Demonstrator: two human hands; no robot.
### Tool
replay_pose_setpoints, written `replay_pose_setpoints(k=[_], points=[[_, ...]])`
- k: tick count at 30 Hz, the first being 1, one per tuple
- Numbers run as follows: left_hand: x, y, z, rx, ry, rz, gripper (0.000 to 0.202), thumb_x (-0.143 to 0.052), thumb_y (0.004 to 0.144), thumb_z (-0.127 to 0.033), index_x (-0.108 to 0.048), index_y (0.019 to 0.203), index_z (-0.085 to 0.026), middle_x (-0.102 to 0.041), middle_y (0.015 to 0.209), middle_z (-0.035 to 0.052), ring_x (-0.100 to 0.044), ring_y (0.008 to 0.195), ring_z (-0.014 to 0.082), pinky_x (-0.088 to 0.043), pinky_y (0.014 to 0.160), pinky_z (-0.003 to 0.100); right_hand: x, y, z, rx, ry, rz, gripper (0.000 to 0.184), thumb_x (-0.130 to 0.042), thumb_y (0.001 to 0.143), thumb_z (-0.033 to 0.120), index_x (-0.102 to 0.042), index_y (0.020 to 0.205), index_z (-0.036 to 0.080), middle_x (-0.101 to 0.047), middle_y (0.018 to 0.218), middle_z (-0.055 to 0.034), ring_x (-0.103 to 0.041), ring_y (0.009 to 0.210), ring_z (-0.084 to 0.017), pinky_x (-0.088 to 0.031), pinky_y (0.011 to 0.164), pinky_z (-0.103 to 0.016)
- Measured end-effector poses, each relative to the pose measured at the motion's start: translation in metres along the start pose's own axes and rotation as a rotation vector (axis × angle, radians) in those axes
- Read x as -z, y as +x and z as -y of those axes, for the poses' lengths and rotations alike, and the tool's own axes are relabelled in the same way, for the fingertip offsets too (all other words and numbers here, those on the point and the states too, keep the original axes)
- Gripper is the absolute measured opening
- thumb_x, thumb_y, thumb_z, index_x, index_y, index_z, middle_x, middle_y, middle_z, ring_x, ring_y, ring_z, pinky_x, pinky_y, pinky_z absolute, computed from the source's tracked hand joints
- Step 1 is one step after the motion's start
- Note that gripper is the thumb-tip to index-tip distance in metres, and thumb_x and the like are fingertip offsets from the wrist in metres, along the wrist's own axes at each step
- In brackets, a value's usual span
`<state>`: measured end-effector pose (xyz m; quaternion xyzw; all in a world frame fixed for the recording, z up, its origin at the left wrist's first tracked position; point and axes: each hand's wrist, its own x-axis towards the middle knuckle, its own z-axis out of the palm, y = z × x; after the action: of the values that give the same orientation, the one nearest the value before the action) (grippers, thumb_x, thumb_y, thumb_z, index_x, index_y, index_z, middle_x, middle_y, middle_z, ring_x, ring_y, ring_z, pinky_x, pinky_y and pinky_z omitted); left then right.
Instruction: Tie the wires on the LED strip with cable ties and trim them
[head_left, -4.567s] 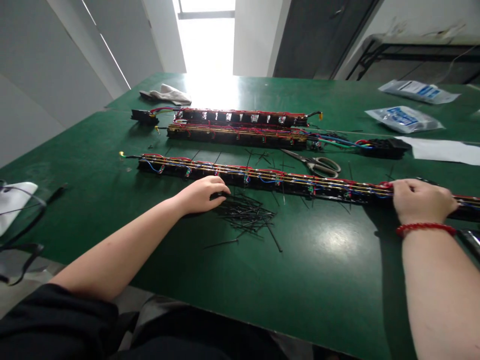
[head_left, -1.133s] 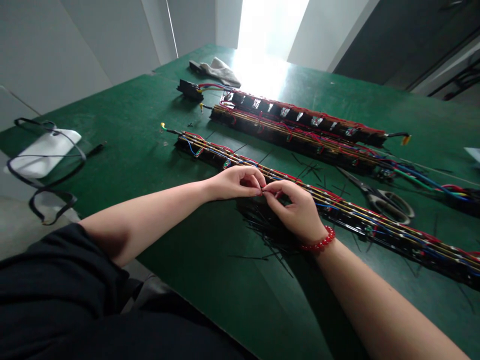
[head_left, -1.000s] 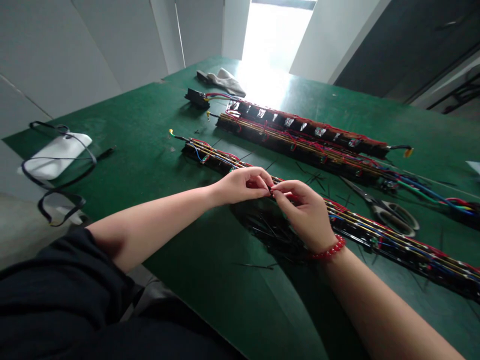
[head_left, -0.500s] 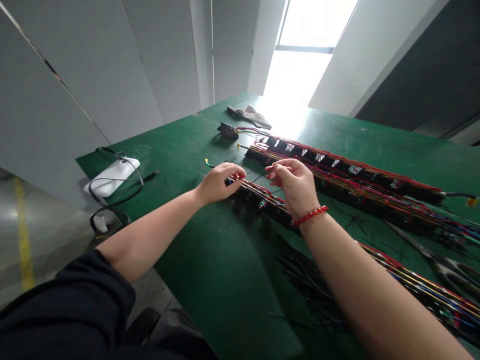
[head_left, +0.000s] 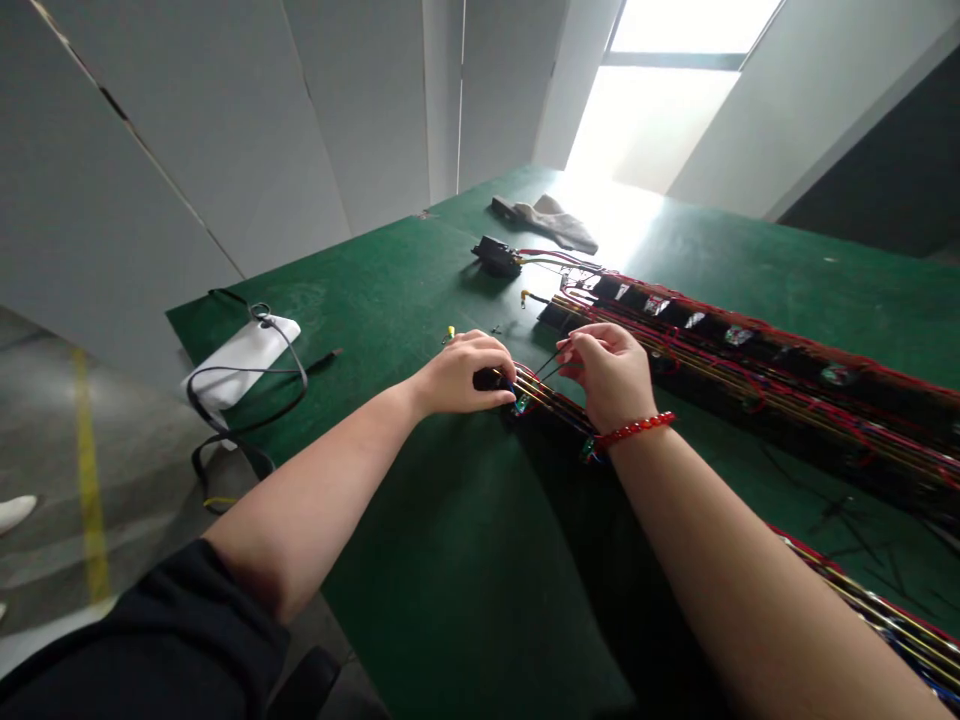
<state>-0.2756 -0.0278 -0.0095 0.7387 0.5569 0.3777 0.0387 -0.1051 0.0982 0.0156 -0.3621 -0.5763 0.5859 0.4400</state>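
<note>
A long black strip with red, yellow and blue wires [head_left: 553, 403] runs under both my arms across the green table. My left hand [head_left: 466, 373] is wrapped over its far end, thumb on the near side and fingers over the top. A yellow-tipped lead [head_left: 450, 332] pokes out beyond that hand. My right hand [head_left: 611, 375], with a red bead bracelet [head_left: 636, 430] on its wrist, pinches a thin black cable tie [head_left: 552, 362]. The tie slants down to the wires just right of my left hand; whether it loops around them is hard to see.
Two more wired strips [head_left: 757, 375] lie behind, with a black connector [head_left: 496, 255] at the far end. A grey glove [head_left: 555, 222] rests near the back. On the left are a white power unit [head_left: 244, 362] and its black cable [head_left: 304, 375]. Loose black ties [head_left: 851, 520] lie right.
My left hand has closed around the strip's end, its fingers lower over the wires. The cable tie in my right hand now reaches down to the bundle. The whole view has shifted a little.
</note>
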Motion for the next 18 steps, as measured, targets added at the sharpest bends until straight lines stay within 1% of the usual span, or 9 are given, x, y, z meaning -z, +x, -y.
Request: replay_pose_setpoints(k=[3,8,11,16,18], points=[[-0.0010,0.0006,-0.0015,0.027,0.012,-0.012,0.018,-0.081,0.079,-0.034,-0.072,0.089,-0.021,-0.076,0.102,0.0044,-0.066,0.101,0.0212,-0.045,0.101,0.038,0.0001,-0.0024,0.0013,0.006,-0.025,-0.014,0.009,-0.064,0.063,0.018,-0.060,0.071,0.020,-0.068,0.068,0.0003,-0.062,0.057,-0.010,-0.052,0.045,-0.019],[-0.0030,0.0004,-0.0038,0.040,0.024,-0.012,0.018,-0.082,0.079,-0.034,-0.072,0.089,-0.023,-0.075,0.104,0.0037,-0.064,0.104,0.0217,-0.044,0.102,0.039,-0.0001,-0.0037,0.0006,0.081,-0.067,-0.011,0.008,-0.063,0.068,0.014,-0.060,0.069,0.021,-0.069,0.068,-0.0008,-0.062,0.055,-0.012,-0.049,0.039,-0.019],[-0.0049,0.0006,-0.0032,0.048,0.005,-0.020,0.018,-0.083,0.078,-0.033,-0.071,0.088,-0.023,-0.075,0.104,0.0031,-0.064,0.104,0.0216,-0.043,0.102,0.039,0.0009,-0.0033,-0.0012,0.084,-0.087,-0.011,0.011,-0.061,0.069,0.011,-0.061,0.067,0.022,-0.068,0.067,-0.0013,-0.061,0.053,-0.012,-0.047,0.038,-0.020],[-0.0085,0.0029,-0.0020,0.091,-0.002,-0.054,0.021,-0.084,0.078,-0.033,-0.067,0.081,-0.021,-0.074,0.096,0.0019,-0.063,0.099,0.0206,-0.042,0.100,0.038,0.0017,-0.0027,-0.0041,0.113,-0.146,0.040,0.015,-0.062,0.071,0.009,-0.060,0.068,0.024,-0.068,0.068,-0.0014,-0.062,0.055,-0.014,-0.048,0.041,-0.024],[-0.0097,0.0040,-0.0027,0.107,0.015,-0.067,0.021,-0.083,0.080,-0.032,-0.065,0.080,-0.020,-0.073,0.092,0.0010,-0.062,0.096,0.0197,-0.042,0.098,0.037,0.0012,-0.0024,-0.0046,0.124,-0.166,0.065,0.016,-0.062,0.071,0.008,-0.059,0.066,0.023,-0.067,0.067,-0.0012,-0.061,0.054,-0.013,-0.046,0.041,-0.024]])
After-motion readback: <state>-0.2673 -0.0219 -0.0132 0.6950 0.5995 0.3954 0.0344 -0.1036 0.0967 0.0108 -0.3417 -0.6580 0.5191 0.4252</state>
